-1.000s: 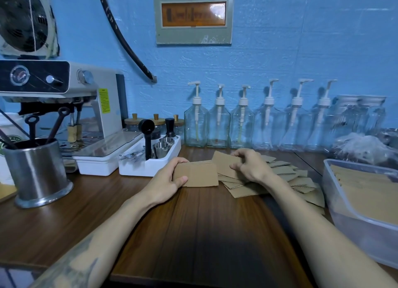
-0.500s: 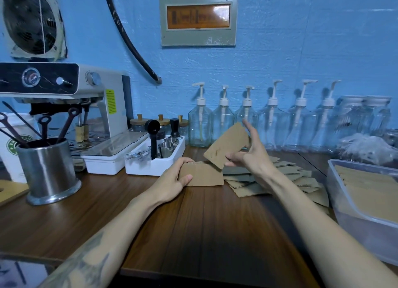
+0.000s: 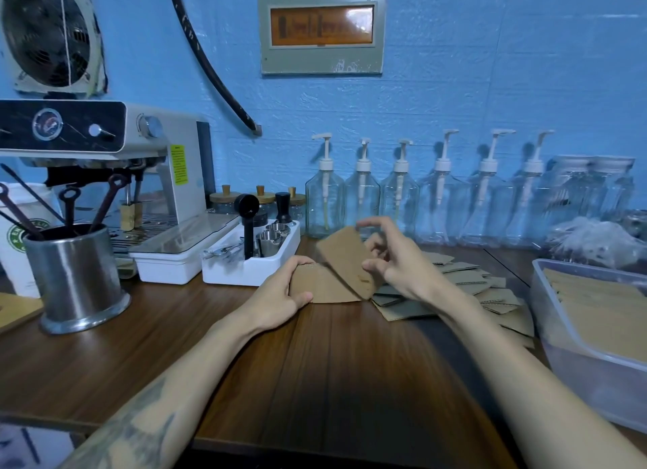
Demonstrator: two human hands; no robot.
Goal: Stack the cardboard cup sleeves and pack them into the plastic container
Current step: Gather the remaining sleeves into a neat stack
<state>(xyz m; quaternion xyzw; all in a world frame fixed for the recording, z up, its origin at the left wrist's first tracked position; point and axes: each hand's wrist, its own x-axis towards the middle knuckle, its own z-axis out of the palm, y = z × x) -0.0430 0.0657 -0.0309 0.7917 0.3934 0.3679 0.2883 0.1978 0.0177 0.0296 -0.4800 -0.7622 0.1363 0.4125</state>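
1. At the centre of the frame the left hand (image 3: 280, 295) is curled round the near end of a small stack of flat cardboard sleeves (image 3: 324, 286) lying on the wooden bench (image 3: 315, 381), thumb on one edge and fingers on the other.
2. Just right of it, the right hand (image 3: 399, 265) pinches a single sleeve (image 3: 346, 262) between thumb and fingers. That sleeve is tilted, its lower edge touching the stack and its upper end raised toward the bottles at the back.
3. My read: this sleeve is about to be laid on the stack, so the stacking is mid-way, not finished.
4. Right of centre, partly behind the right forearm, a loose fan of sleeves (image 3: 465, 286) is spread flat across the bench. These are not yet gathered, and there look to be a good many.
5. At the right edge of the frame sits the plastic container (image 3: 574, 356), open at the top. Brown cardboard already lies inside it, so some packing appears to be done, though I cannot tell how full it is.
6. Left to do, as I judge it: square up the stack in hand, collect the fan, and move everything across into the container.
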